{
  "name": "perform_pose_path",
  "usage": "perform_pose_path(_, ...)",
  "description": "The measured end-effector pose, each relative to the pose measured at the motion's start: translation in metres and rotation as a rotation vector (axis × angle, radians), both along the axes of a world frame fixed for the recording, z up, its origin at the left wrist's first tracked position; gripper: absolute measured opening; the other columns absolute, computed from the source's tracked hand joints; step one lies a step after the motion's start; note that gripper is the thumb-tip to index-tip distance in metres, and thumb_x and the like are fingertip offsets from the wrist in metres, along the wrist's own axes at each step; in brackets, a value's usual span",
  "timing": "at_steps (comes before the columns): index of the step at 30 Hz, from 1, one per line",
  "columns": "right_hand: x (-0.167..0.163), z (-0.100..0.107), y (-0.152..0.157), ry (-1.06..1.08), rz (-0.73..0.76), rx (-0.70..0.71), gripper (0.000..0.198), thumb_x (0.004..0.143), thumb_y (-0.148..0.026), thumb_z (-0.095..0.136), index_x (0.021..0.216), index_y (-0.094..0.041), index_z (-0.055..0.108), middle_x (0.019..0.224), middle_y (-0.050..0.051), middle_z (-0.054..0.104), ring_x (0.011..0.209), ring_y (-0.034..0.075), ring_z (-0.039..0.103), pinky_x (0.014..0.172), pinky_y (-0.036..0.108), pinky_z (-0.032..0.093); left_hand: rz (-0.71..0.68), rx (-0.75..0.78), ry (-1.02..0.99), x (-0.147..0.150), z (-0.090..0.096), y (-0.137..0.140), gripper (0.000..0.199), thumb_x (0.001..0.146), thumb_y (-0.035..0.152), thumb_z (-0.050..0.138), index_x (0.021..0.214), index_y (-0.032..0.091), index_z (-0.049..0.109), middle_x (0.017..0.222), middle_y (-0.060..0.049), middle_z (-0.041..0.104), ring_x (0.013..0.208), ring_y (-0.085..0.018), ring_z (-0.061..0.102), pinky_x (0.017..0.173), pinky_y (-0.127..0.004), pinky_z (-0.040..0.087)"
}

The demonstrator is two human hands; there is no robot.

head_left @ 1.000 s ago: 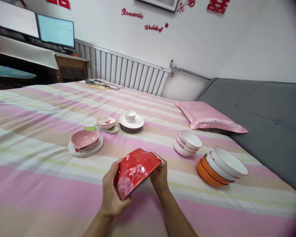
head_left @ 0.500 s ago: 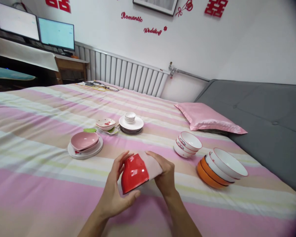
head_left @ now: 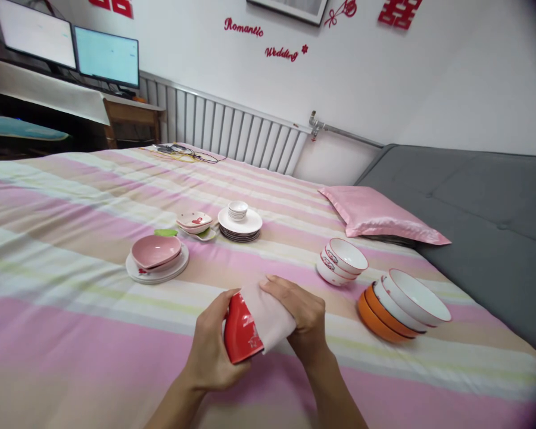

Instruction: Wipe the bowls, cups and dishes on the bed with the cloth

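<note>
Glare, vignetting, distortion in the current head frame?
Head view: small white glints on the red bowl; head view: dark vignetting in the right-hand corners; head view: large white bowl looks stretched and tipped, likely wide-angle skew.

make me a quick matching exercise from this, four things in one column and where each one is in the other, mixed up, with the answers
Things
1. red bowl
2. pale cloth
3. pink dishes
4. orange bowls

Places
A. stacked above white plates
B. beneath larger white bowls
C. gripped by the left hand
D. between the right hand and a red surface

Pairs: 1-C, 2-D, 3-A, 4-B
</note>
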State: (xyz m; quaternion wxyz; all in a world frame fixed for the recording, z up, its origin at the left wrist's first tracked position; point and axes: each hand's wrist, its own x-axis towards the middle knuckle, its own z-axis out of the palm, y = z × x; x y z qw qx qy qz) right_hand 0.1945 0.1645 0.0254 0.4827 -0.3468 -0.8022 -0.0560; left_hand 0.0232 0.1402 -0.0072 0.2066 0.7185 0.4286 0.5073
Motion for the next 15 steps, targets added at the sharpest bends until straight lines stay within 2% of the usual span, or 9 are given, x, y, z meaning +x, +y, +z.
perform_pose_path(5, 0.002, -0.002, 0.002, 0.15, 0.073, -0.097, 0.03, 0.082, -0.012, 0.05, 0.106, -0.022, 0.066, 0.101, 0.005, 0.07, 0.095, 0.019, 0.066, 0.083, 0.03, 0.055, -0.014, 0.034, -0.085, 0.001, -0.002, 0.0, 0.065, 0.044, 0.016, 0.048, 0.108, 0.022, 0.045, 0.095, -0.004, 0.062, 0.075, -0.024, 0.061, 0.064, -0.033, 0.048)
perform_pose_path(10, -0.002, -0.009, 0.006, 0.362, 0.12, -0.296, 0.027, 0.075, -0.013, 0.058, 0.099, -0.02, 0.068, 0.094, 0.005, 0.072, 0.084, 0.019, 0.069, 0.075, 0.027, 0.056, 0.01, 0.049, -0.161, 0.001, -0.003, -0.001, 0.067, 0.044, 0.016, 0.046, 0.111, 0.02, 0.046, 0.103, -0.007, 0.061, 0.089, -0.029, 0.061, 0.071, -0.035, 0.049)
perform_pose_path(15, -0.014, -0.022, 0.012, 0.561, 0.213, -0.497, 0.026, 0.075, -0.025, 0.06, 0.1, -0.019, 0.068, 0.099, 0.007, 0.071, 0.091, 0.024, 0.067, 0.078, 0.032, 0.055, 0.066, 0.071, -0.188, -0.002, -0.005, -0.002, 0.062, 0.048, 0.019, 0.048, 0.11, 0.02, 0.047, 0.099, -0.005, 0.062, 0.083, -0.027, 0.061, 0.069, -0.034, 0.048)
